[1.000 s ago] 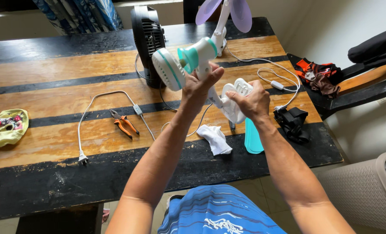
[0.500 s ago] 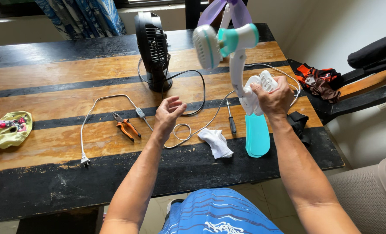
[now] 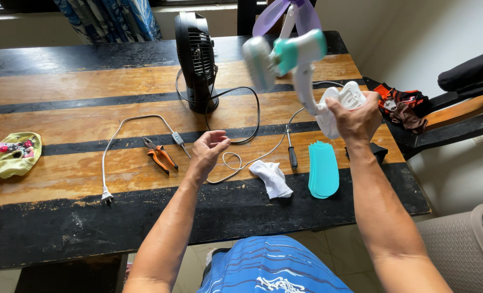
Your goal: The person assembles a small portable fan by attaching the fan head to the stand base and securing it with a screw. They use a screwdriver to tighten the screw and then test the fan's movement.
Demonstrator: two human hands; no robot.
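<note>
Item: small desk fan (image 3: 298, 65), white and teal plastic, held aloft over the right side of the bench (image 3: 62, 87).

Right hand (image 3: 355, 119): fingers closed around the fan's white base; the head stands above on a thin neck, blurred.

Left hand (image 3: 206, 152): fingers loosely curled, palm up, holding nothing, just above the white cord (image 3: 241, 160).

Handling: judged light, rigid, moulded plastic; smooth and possibly slippery. The neck joint and grille look like the fragile parts. Best grip is the broad base; support the head with a second hand.

Nearby: teal blades (image 3: 323, 169), screwdriver (image 3: 291, 152), white cloth (image 3: 272, 178), orange pliers (image 3: 159, 154), black fan (image 3: 197, 57).
</note>
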